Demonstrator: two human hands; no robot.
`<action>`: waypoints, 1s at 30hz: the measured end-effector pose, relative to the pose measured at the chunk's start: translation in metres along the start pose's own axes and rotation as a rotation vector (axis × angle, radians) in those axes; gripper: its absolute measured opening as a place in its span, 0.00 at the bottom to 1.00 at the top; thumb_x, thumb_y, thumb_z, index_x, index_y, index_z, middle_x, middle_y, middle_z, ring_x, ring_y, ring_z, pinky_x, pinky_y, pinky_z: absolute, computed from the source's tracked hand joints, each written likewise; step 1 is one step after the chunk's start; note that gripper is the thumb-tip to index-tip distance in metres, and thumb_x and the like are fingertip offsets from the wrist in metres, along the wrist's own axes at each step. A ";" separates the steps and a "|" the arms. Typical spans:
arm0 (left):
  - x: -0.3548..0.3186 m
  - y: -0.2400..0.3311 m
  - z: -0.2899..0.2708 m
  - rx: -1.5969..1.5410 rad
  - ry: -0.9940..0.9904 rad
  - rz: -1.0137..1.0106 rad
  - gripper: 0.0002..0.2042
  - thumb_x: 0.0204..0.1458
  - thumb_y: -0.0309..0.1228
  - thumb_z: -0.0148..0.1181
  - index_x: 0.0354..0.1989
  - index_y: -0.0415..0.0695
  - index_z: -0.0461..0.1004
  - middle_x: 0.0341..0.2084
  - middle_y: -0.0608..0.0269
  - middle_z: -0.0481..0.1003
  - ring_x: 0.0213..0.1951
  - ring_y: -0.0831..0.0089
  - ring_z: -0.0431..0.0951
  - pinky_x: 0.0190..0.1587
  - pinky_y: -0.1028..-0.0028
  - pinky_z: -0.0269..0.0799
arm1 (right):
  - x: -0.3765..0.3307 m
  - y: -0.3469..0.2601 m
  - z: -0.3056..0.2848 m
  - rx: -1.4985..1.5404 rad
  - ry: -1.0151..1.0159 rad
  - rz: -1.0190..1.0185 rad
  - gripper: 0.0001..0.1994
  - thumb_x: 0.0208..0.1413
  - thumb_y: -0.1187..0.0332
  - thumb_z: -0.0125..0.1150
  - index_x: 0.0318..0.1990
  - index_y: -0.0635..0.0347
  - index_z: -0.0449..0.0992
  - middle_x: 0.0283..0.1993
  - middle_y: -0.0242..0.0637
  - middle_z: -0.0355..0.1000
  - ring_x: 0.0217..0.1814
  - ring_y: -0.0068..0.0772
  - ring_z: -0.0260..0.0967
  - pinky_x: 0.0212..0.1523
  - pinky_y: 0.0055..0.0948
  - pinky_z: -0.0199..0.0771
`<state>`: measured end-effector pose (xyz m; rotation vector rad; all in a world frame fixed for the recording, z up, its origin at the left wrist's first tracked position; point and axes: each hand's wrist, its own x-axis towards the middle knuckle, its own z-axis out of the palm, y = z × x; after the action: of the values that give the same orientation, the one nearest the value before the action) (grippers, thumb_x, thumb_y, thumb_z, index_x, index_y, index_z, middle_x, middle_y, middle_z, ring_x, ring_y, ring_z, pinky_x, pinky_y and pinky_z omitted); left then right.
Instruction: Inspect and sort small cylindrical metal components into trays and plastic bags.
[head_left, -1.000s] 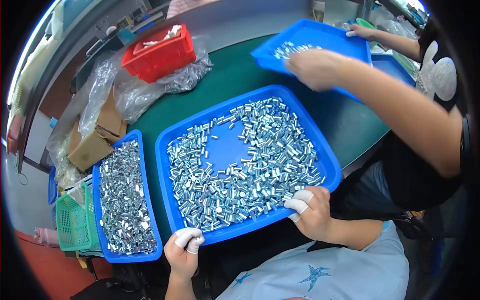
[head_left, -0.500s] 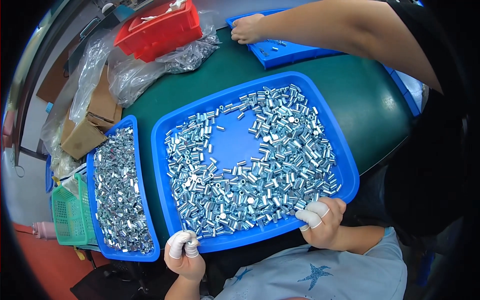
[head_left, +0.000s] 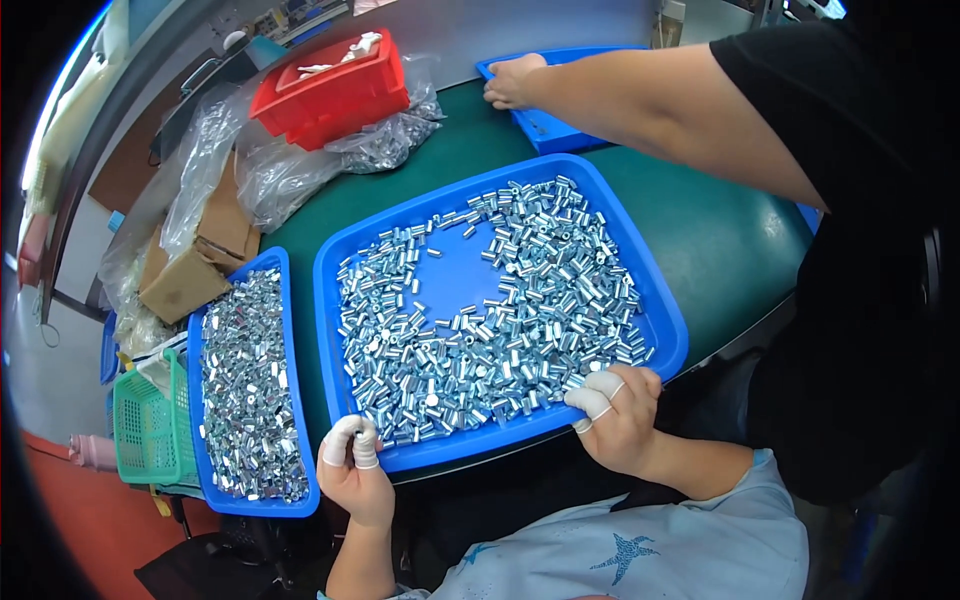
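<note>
A large blue tray [head_left: 678, 345] lies in front of me, filled with small silvery metal sleeves [head_left: 560, 300]; part of its bottom shows through near the middle. White finger covers are on both my hands. My left hand [head_left: 357, 482] is held up at the tray's near left corner, thumb and finger closed in a pinch; any small piece between them is too small to make out. At the near right edge, my right hand [head_left: 622, 420] rests with curled fingers by the sleeves. Its fingertips are pressed together, and what they hold is hidden.
Left stands a narrow blue tray [head_left: 292, 370] of shiny metal pieces, beside a green basket [head_left: 150, 425]. Farther back are a cardboard box [head_left: 185, 283], plastic bags [head_left: 285, 180] and a red bin [head_left: 335, 95]. Another person's arm [head_left: 640, 95] reaches over a back blue tray [head_left: 548, 135].
The view has shifted a little. My left hand has turned more upright with its pinch kept closed. My right hand stays by the tray's near right edge. The other person's hand remains at the back tray.
</note>
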<state>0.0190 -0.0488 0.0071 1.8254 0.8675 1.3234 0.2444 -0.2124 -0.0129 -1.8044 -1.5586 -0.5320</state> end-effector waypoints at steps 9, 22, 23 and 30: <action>-0.042 0.057 0.010 -0.410 -0.412 0.030 0.07 0.51 0.27 0.58 0.32 0.37 0.69 0.26 0.52 0.72 0.25 0.73 0.73 0.24 0.78 0.71 | 0.028 -0.032 -0.035 0.253 0.153 -0.194 0.17 0.37 0.69 0.64 0.40 0.56 0.76 0.45 0.32 0.69 0.42 0.35 0.66 0.42 0.34 0.65; -0.054 0.066 0.023 -0.731 -0.399 -0.293 0.08 0.51 0.22 0.57 0.39 0.36 0.72 0.38 0.56 0.74 0.36 0.73 0.76 0.39 0.75 0.73 | 0.066 -0.035 -0.024 0.249 0.129 -0.309 0.12 0.41 0.79 0.58 0.38 0.65 0.77 0.40 0.43 0.73 0.37 0.34 0.71 0.35 0.26 0.73; -0.052 0.062 0.023 -0.724 -0.385 -0.339 0.08 0.51 0.22 0.57 0.39 0.36 0.72 0.38 0.56 0.74 0.36 0.73 0.76 0.39 0.75 0.73 | 0.063 -0.037 -0.024 0.272 0.092 -0.291 0.12 0.41 0.79 0.58 0.38 0.65 0.77 0.40 0.43 0.73 0.37 0.34 0.71 0.35 0.26 0.73; -0.079 0.039 0.027 -0.596 -0.501 -0.394 0.09 0.49 0.21 0.58 0.39 0.34 0.71 0.34 0.54 0.75 0.36 0.71 0.76 0.39 0.74 0.76 | 0.019 -0.060 -0.038 1.106 -0.081 0.249 0.08 0.53 0.78 0.55 0.41 0.68 0.73 0.40 0.47 0.72 0.41 0.35 0.71 0.38 0.29 0.74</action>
<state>0.0295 -0.1393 -0.0041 1.3296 0.4562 0.7154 0.1945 -0.2237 0.0405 -1.0989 -1.2336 0.4736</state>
